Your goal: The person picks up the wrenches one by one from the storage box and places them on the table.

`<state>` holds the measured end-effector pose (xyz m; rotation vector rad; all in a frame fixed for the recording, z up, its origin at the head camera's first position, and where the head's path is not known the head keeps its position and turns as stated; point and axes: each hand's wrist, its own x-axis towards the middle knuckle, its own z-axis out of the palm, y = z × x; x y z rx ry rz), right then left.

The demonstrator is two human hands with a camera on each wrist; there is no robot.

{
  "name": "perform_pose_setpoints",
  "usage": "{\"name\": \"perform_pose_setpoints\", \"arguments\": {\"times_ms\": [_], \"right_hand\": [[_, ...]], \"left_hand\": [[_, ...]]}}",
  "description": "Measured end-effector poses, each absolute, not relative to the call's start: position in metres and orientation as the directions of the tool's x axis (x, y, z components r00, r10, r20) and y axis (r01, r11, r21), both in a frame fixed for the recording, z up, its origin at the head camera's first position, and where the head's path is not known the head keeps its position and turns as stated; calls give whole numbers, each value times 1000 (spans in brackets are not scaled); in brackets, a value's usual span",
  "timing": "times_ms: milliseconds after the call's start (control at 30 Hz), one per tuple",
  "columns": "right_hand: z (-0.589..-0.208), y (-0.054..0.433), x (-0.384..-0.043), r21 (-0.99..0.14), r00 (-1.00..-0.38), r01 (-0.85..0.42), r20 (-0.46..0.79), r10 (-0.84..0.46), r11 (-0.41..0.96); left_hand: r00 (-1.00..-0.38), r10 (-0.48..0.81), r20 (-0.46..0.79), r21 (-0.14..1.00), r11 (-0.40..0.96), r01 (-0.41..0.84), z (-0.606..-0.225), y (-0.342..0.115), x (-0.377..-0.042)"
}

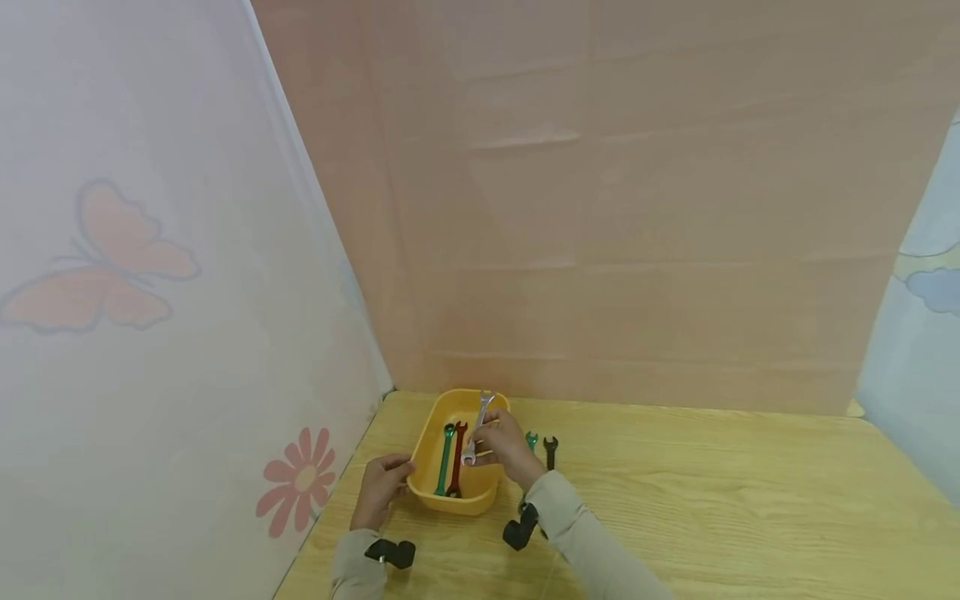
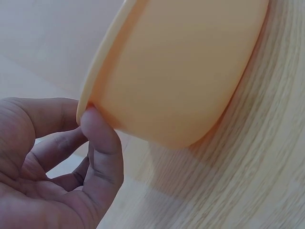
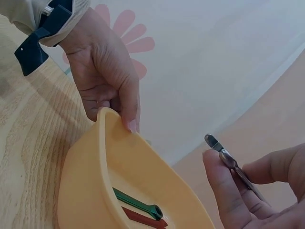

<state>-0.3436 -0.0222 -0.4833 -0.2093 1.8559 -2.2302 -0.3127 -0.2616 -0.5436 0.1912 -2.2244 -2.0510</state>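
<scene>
A yellow plastic basin point(image 1: 480, 503) stands on the table near the left wall. My left hand point(image 1: 381, 487) pinches its rim at the left corner, thumb and fingers on either side, as the left wrist view shows. Above the basin my right hand point(image 1: 504, 442) holds a silver wrench point(image 1: 482, 410) between thumb and fingers. Inside the basin a green wrench point(image 1: 446, 458) and a red wrench point(image 1: 457, 460) lie side by side. To the right of the basin, a second green wrench point(image 1: 532, 438) and a black wrench point(image 1: 551, 450) lie on the table, partly hidden by my right arm.
The wood-grain table point(image 1: 720, 500) reaches far to the right. A pale wall point(image 1: 187, 400) with a flower and a butterfly print stands close on the left, and a brownish sheet point(image 1: 615, 208) rises behind the table.
</scene>
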Motion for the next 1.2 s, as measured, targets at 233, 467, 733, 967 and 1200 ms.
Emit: {"name": "perform_pose_setpoints", "arguments": {"times_ms": [233, 467, 733, 967, 1200], "right_hand": [[-481, -17, -344, -985, -969, 76, -36, -245, -157], [-476, -10, -342, -985, -967, 70, -30, -252, -155], [-456, 2, -324, -988, -969, 55, -18, -247, -144], [-461, 9, -328, -986, -970, 62, -24, -241, -152], [-462, 15, -326, -990, -971, 45, -12, -239, -136]], "left_hand": [[-987, -162, -10, 995, 97, -26, -543, -261, -314], [-990, -140, -15, 996, 88, -28, -534, -259, -309], [-993, -120, 0, 995, 95, -12, -512, -252, -293], [-988, -154, -11, 995, 101, -27, -540, -261, -312], [-985, -174, -1, 995, 96, -18, -543, -262, -313]]}}
